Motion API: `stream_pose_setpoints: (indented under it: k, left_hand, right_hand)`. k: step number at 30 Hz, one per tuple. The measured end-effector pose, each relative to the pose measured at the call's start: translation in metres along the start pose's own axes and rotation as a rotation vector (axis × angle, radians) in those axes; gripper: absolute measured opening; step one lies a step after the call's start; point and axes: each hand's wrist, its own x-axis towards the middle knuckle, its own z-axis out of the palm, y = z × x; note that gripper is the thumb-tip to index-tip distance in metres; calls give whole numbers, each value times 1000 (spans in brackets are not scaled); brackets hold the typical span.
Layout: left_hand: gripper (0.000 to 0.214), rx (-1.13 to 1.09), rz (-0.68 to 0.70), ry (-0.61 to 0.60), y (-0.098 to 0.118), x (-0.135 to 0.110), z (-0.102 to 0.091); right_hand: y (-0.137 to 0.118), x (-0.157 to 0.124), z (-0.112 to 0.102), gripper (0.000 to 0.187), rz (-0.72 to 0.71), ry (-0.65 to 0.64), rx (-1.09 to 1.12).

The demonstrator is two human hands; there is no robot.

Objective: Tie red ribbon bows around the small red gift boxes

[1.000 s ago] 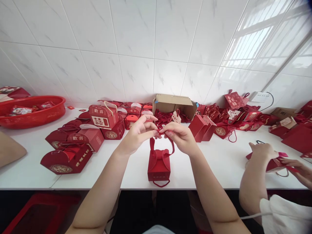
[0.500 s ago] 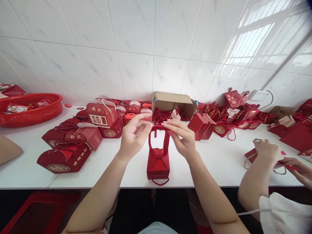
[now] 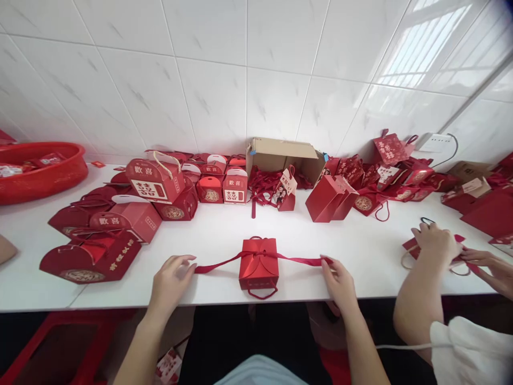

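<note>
A small red gift box (image 3: pixel 258 267) stands near the front edge of the white table, with a cord handle hanging over its front and another behind. A dark red ribbon (image 3: pixel 295 260) crosses its top and stretches out to both sides. My left hand (image 3: pixel 171 282) pinches the ribbon's left end between thumb and fingers. The other end is held by my right hand (image 3: pixel 339 280), out to the right of the box. Both hands are low, just above the table.
Red boxes (image 3: pixel 116 214) crowd the left. An open cardboard box (image 3: pixel 280 155) with ribbons stands against the wall. Folded red boxes (image 3: pixel 331 199) are right of it. A red basin (image 3: pixel 44 176) is far left. A co-worker's hands (image 3: pixel 436 246) handle another box at right.
My hands have lowered and moved wide apart. The ribbon, which was raised in a loop above the box, now lies drawn out sideways across its top.
</note>
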Motion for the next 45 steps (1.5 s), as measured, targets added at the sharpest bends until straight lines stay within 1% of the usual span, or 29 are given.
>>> stream_pose_setpoints:
  k: [2, 4, 7, 10, 11, 13, 14, 15, 16, 20, 22, 24, 26, 28, 31, 33, 34, 36, 38, 40, 43, 45]
  left_hand:
    - [14, -47, 13, 4, 10, -3, 13]
    - [16, -130, 27, -33, 28, -4, 27]
    - [18, -280, 39, -161, 56, -3, 47]
    - [19, -382, 31, -264, 72, -4, 62]
    - [19, -404, 23, -291, 74, -5, 65]
    - [19, -437, -2, -333, 78, -7, 70]
    - [19, -450, -18, -349, 78, -8, 71]
    - [19, -462, -32, -360, 79, -9, 72]
    - [19, -472, -46, -371, 80, -10, 72]
    - [18, -500, -94, -395, 81, -13, 74]
    - [18, -511, -114, -398, 81, -14, 76]
    - [21, -516, -143, -396, 81, -14, 77]
    - [24, -506, -184, -418, 79, -12, 77]
    - [26, -478, -218, -498, 78, -9, 75]
    - [33, -437, -242, -673, 78, -4, 71]
    - [41, -426, -255, -726, 79, -3, 69]
    - [44, -425, -263, -727, 79, -3, 69]
    - [48, -425, -279, -688, 79, -5, 71]
    - [48, -427, -294, -625, 80, -11, 74]
    - [48, -432, -308, -552, 82, -18, 77]
    - [48, -447, -325, -447, 87, -30, 83]
    - [49, -486, -357, -375, 92, -37, 86]
  right_hand:
    - [-10, 1, 10, 51, -79, 5, 5]
    - [-32, 2, 24, 47, -189, -56, 25]
    - [-65, -2, 46, 42, -311, -243, 71]
    - [-85, -9, 63, 44, -372, -432, 61]
    - [-89, -11, 67, 49, -388, -496, 40]
    - [-93, -14, 71, 68, -414, -606, -12]
    - [-94, -15, 72, 76, -422, -637, -31]
    - [-95, -15, 73, 80, -426, -650, -42]
    - [-96, -15, 73, 79, -426, -646, -44]
    - [-101, -16, 74, 60, -424, -589, -27]
    - [-102, -18, 74, 57, -426, -576, -22]
    - [-102, -21, 74, 53, -398, -585, -16]
    - [-99, -24, 73, 49, -337, -593, 1]
    - [-94, -25, 71, 47, -266, -573, 37]
    - [-84, -21, 70, 46, -169, -460, 59]
    - [-78, -18, 69, 45, -127, -371, 28]
    - [-76, -17, 69, 45, -116, -334, 11]
    - [-74, -16, 68, 42, -102, -303, -15]
    - [-75, -18, 65, 37, -74, -308, -42]
    - [-76, -20, 61, 36, -41, -327, -76]
    - [-77, -23, 54, 42, -12, -388, -83]
    - [-77, -25, 52, 47, 11, -478, -28]
